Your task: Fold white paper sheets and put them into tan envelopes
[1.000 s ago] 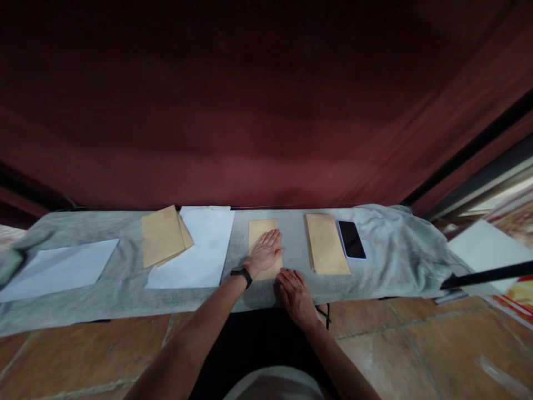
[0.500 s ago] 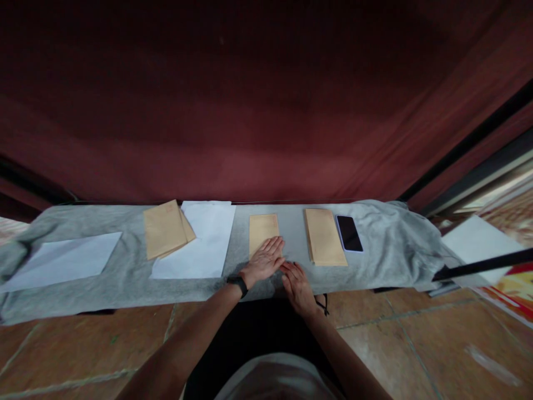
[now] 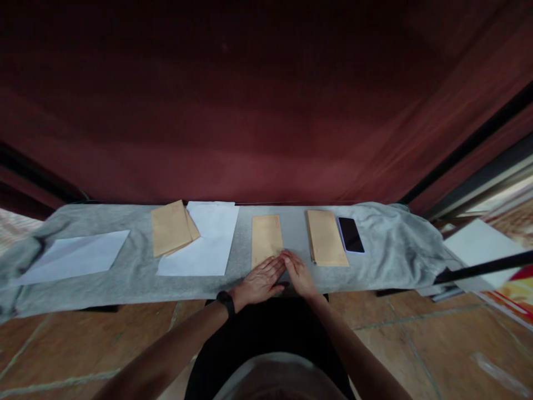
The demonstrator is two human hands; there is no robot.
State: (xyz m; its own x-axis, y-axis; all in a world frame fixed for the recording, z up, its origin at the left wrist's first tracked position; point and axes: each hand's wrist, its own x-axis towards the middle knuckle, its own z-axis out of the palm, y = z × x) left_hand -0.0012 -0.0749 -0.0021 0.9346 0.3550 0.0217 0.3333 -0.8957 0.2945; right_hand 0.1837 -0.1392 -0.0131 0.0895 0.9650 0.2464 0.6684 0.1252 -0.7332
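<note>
A brown envelope (image 3: 267,236) lies upright in front of me on the grey cloth (image 3: 291,222). Across its lower end rests my left hand (image 3: 260,282), palm down, fingers stretched out and pointing right. My right hand (image 3: 298,273) is beside it, fingers extended, its fingertips touching those of my left hand at the envelope's lower right corner. Neither hand grips anything visible. To the right is a stack of brown envelopes (image 3: 328,238), with a phone (image 3: 351,234) next to it.
White sheets (image 3: 208,244) lie left of centre, partly under more brown envelopes (image 3: 170,228). Another white sheet (image 3: 75,256) is at the far left. A dark red curtain (image 3: 258,139) hangs behind. A black bar (image 3: 491,266) crosses at the right.
My left hand has slid down the envelope toward me, uncovering more of it. My right hand has moved slightly up, and its fingertips now meet my left hand's. The view has shifted slightly.
</note>
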